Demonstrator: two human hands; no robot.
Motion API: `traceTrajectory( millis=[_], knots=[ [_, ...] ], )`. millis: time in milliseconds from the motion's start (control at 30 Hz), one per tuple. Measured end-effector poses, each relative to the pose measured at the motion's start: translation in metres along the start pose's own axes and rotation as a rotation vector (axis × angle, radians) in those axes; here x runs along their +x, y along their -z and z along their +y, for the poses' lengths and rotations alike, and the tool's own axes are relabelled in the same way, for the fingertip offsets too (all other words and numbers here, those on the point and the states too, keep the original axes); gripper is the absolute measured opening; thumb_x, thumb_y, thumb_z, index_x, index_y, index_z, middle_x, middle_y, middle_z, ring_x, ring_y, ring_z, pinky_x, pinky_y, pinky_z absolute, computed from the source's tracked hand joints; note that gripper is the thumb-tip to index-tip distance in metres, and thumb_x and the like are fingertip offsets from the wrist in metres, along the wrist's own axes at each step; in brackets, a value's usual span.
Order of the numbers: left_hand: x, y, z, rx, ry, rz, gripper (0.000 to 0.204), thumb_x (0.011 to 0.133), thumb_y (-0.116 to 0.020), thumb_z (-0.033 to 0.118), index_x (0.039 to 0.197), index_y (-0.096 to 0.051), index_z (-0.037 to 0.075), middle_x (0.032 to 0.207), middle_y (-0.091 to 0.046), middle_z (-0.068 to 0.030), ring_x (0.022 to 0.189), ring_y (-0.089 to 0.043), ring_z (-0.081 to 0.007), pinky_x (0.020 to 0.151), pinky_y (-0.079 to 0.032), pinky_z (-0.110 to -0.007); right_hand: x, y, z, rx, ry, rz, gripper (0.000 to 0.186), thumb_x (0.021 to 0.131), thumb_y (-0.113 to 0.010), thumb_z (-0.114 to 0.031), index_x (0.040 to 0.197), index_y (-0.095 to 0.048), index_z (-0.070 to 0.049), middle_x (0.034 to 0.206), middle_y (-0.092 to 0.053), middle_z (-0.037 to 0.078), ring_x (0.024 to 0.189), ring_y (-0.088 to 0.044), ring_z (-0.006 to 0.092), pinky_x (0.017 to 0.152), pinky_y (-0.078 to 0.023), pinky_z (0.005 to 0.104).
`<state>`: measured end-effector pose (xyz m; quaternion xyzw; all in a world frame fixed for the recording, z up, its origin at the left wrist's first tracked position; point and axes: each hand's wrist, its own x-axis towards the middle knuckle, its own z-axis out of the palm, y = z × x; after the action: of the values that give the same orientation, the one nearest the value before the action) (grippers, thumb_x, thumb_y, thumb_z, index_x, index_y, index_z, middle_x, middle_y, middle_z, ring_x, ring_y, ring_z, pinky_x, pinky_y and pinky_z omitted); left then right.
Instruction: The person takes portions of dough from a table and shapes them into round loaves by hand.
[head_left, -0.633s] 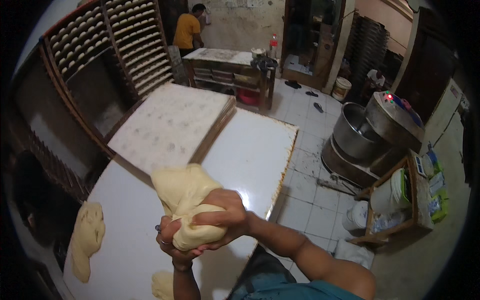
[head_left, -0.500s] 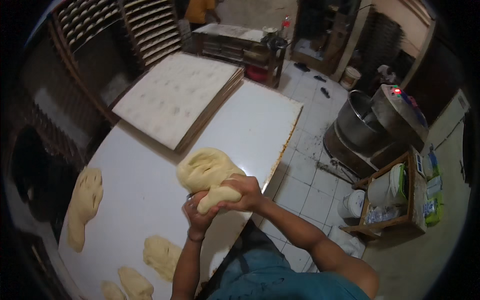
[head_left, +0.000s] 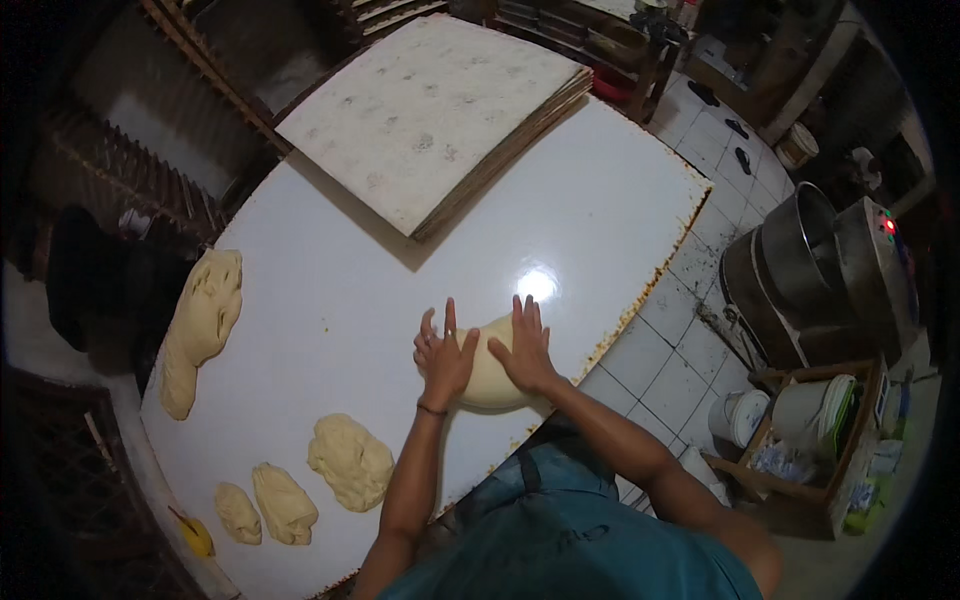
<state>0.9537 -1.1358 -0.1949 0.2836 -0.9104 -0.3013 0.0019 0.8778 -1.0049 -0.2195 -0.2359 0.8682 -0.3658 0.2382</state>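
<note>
A large pale lump of dough (head_left: 492,382) lies on the white table (head_left: 330,370) close to its near right edge. My left hand (head_left: 445,358) rests on the dough's left side, fingers spread. On its right side lies my right hand (head_left: 524,348), palm down with the fingers stretched forward. Neither hand grips anything. Left of my left forearm sits a rough dough piece (head_left: 350,462), with two smaller pieces, an oblong one (head_left: 284,503) and a little one (head_left: 238,513), beside it. A long dough strip (head_left: 205,325) lies along the table's left side.
A stack of floury boards (head_left: 430,110) stands at the table's far side. Beyond the rusty right edge are a mixer with a steel bowl (head_left: 800,245), a wooden shelf (head_left: 840,480) and a white bucket (head_left: 740,415). A yellow-handled tool (head_left: 193,535) is at lower left.
Both hands have let go of the bunched dough fold they were gripping and now lie spread on the lump. The lump is rounder and nearer me. The view has tilted down.
</note>
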Motion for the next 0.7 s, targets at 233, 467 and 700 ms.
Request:
traceTrajectory(
  millis=[233, 467, 700],
  knots=[
    [0.162, -0.022, 0.032, 0.015, -0.496, 0.166, 0.066, 0.085, -0.052, 0.05, 0.13, -0.044, 0.003, 0.141, -0.023, -0.0253, 0.128, -0.019, -0.042, 0.105, -0.013, -0.056, 0.062, 0.034, 0.061, 0.422, 0.024, 0.506, 0.073, 0.084, -0.057, -0.018, 0.139, -0.015, 0.004, 0.145, -0.006, 0.027, 0.135, -0.011, 0.0394, 0.109, -0.011, 0.0494],
    [0.127, -0.022, 0.008, 0.021, -0.316, -0.621, 0.063, 0.087, -0.048, 0.049, 0.131, -0.044, 0.005, 0.14, -0.035, -0.0186, 0.129, -0.034, -0.0328, 0.104, -0.029, -0.041, 0.019, -0.071, 0.054, 0.486, 0.107, 0.207, 0.077, 0.079, -0.061, -0.03, 0.136, -0.021, 0.003, 0.138, -0.024, 0.028, 0.131, -0.021, 0.0403, 0.107, -0.015, 0.0501],
    [0.092, 0.038, -0.007, -0.888, 0.25, -0.088, 0.037, 0.095, -0.046, 0.032, 0.087, -0.058, -0.002, 0.082, -0.058, -0.0057, 0.073, -0.051, -0.0115, 0.064, -0.044, -0.027, 0.105, 0.03, -0.058, 0.558, 0.233, -0.138, 0.044, 0.081, -0.066, -0.036, 0.109, -0.054, -0.005, 0.098, -0.062, 0.013, 0.088, -0.061, 0.0265, 0.08, -0.048, 0.0355]
  ],
)
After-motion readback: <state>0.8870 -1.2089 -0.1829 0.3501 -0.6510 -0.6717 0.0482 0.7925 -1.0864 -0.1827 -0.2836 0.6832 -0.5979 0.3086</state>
